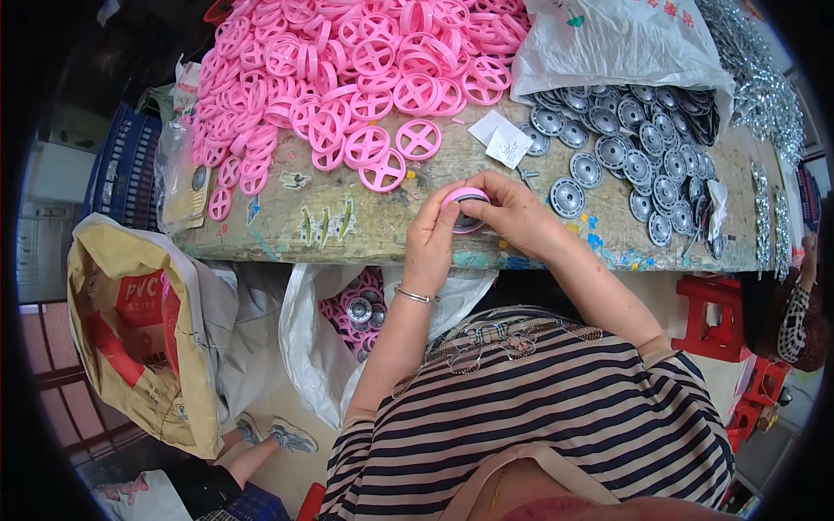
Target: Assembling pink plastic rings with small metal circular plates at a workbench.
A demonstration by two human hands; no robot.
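Both hands hold one pink ring-shaped plastic wheel (467,229) just above the table's near edge, with a dark disc inside it. My left hand (432,230) grips its left side, the thumb on its face. My right hand (519,211) closes on it from the right, thumb pressed over the disc. Ahead and to the left lies a big heap of pink spoked wheels (373,78). To the right, silver-grey round hubcap discs (638,156) spill from a white woven sack (621,48). The fingers hide part of the held wheel.
Below the table edge, a white sack (304,347) holds pink wheels with grey discs fitted in. A tan sack (195,408) stands open at left. Paper slips (506,143) lie on the worn table (382,226). Silver tinsel (756,78) and red stools (712,317) are at right. Another person's legs (252,460) show lower left.
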